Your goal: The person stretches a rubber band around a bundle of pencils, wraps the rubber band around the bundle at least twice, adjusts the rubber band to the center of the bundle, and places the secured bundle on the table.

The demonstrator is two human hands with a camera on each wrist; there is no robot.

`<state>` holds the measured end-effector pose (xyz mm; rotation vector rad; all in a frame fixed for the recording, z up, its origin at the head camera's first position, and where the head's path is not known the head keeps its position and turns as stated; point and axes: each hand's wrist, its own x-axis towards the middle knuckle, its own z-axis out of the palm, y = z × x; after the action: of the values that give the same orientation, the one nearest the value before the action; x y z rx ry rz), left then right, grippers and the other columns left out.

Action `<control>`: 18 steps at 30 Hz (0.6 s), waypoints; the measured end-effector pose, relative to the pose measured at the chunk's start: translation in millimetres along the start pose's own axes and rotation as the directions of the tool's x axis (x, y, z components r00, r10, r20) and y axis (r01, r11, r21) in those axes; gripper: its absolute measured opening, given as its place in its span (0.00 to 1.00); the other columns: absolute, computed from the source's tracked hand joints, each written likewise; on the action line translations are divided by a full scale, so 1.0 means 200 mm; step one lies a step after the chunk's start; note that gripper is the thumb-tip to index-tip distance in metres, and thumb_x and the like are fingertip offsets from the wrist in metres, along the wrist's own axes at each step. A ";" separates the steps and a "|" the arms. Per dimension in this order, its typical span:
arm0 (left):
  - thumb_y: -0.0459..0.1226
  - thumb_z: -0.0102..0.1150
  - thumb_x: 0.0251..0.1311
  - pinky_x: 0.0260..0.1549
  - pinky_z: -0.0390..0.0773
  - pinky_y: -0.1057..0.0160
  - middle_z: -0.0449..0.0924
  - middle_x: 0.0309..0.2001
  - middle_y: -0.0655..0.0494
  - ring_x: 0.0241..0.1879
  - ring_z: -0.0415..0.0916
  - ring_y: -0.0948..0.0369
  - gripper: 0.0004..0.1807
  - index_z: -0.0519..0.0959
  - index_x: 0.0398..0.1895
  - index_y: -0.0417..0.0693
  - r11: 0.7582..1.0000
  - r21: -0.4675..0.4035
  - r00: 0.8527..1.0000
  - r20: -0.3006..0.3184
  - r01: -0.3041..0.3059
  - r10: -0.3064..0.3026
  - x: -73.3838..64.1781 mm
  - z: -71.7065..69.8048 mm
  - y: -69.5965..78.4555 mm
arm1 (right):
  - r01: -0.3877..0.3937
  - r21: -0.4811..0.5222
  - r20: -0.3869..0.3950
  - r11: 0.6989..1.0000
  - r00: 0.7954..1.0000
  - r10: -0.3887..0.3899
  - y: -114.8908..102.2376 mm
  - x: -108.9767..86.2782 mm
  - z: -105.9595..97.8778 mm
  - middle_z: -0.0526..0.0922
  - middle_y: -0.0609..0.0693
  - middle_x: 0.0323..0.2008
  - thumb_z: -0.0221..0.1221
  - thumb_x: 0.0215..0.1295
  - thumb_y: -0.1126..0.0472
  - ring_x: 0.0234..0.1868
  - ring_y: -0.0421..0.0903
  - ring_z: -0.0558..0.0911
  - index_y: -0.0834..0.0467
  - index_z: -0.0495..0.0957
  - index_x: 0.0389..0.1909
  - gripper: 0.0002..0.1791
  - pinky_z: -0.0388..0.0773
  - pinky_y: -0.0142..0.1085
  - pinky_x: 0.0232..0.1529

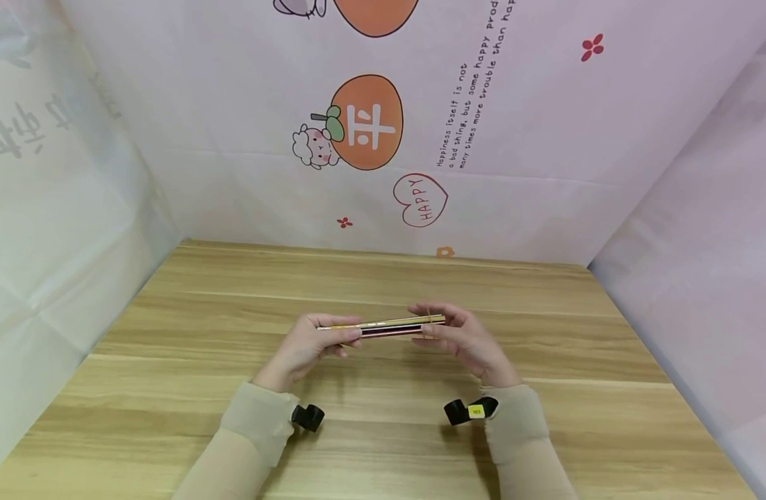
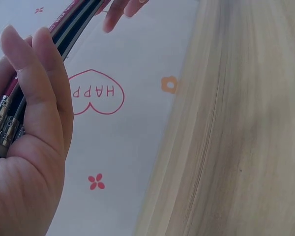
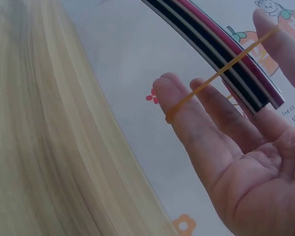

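A bundle of pencils (image 1: 392,326) is held above the table, lying nearly level between both hands. My left hand (image 1: 304,345) grips the bundle at its eraser end; the metal ferrules (image 2: 7,130) show beside the palm in the left wrist view. Around the other end is my right hand (image 1: 473,347), its fingers and thumb spread apart. A thin yellow-orange rubber band (image 3: 221,72) stretches between that thumb and a finger, crossing over the dark and red pencils (image 3: 236,61) near their flat ends.
The wood-grain table (image 1: 383,285) spreads beneath both hands. A white printed cloth (image 1: 245,187) stands behind it, with more pale cloth at both sides. Black camera mounts (image 1: 307,417) sit on the wrists over beige sleeves.
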<state>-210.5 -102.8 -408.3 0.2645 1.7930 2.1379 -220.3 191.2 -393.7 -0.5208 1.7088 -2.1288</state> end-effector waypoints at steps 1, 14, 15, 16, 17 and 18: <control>0.29 0.66 0.59 0.26 0.83 0.71 0.89 0.34 0.46 0.32 0.85 0.63 0.23 0.77 0.56 0.26 1.000 -0.001 1.000 -0.001 -0.001 0.001 0.00 0.00 0.00 | -0.002 -0.012 0.001 1.000 1.000 0.002 0.00 0.00 0.00 0.78 0.55 0.61 0.61 0.64 0.72 0.54 0.46 0.83 0.65 0.73 0.60 0.23 0.82 0.47 0.56; 0.29 0.62 0.62 0.30 0.84 0.71 0.89 0.35 0.50 0.33 0.87 0.63 0.23 0.74 0.59 0.26 0.997 -0.073 1.000 -0.001 -0.015 0.015 -0.02 0.02 0.02 | -0.045 -0.134 -0.034 0.990 0.999 0.041 0.03 0.02 0.03 0.88 0.48 0.46 0.63 0.64 0.69 0.50 0.44 0.86 0.63 0.79 0.48 0.12 0.81 0.40 0.58; 0.28 0.62 0.62 0.30 0.84 0.71 0.89 0.35 0.50 0.33 0.87 0.63 0.23 0.74 0.59 0.25 0.997 -0.079 1.000 -0.003 -0.015 0.015 -0.02 0.02 0.02 | -0.057 -0.152 -0.048 0.987 0.998 0.050 0.03 0.02 0.03 0.88 0.49 0.44 0.63 0.63 0.69 0.49 0.43 0.86 0.62 0.80 0.47 0.11 0.81 0.39 0.57; 0.28 0.62 0.62 0.30 0.84 0.71 0.89 0.34 0.51 0.33 0.87 0.63 0.23 0.74 0.59 0.25 0.996 -0.086 1.000 -0.003 -0.015 0.015 -0.02 0.02 0.02 | -0.065 -0.169 -0.058 0.983 0.997 0.056 0.03 0.02 0.04 0.88 0.49 0.44 0.64 0.63 0.69 0.49 0.43 0.86 0.62 0.81 0.47 0.12 0.82 0.38 0.56; 0.28 0.62 0.62 0.30 0.84 0.71 0.89 0.34 0.52 0.33 0.87 0.63 0.23 0.74 0.59 0.25 0.996 -0.090 1.000 -0.003 -0.015 0.014 -0.02 0.02 0.03 | -0.077 -0.190 -0.075 0.979 0.995 0.064 0.04 0.02 0.04 0.89 0.48 0.43 0.65 0.62 0.68 0.48 0.42 0.86 0.62 0.82 0.47 0.12 0.82 0.36 0.55; 0.27 0.62 0.62 0.30 0.85 0.71 0.89 0.33 0.53 0.33 0.87 0.63 0.23 0.74 0.59 0.24 0.995 -0.094 1.000 -0.003 -0.015 0.015 -0.02 0.03 0.03 | -0.087 -0.201 -0.091 0.976 0.993 0.070 0.04 0.03 0.04 0.89 0.48 0.42 0.66 0.61 0.68 0.47 0.42 0.86 0.62 0.82 0.47 0.13 0.82 0.35 0.53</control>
<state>-205.8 -99.8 -401.7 0.2528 1.6903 2.2264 -220.1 179.4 -399.7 -0.4173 1.9745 -1.9567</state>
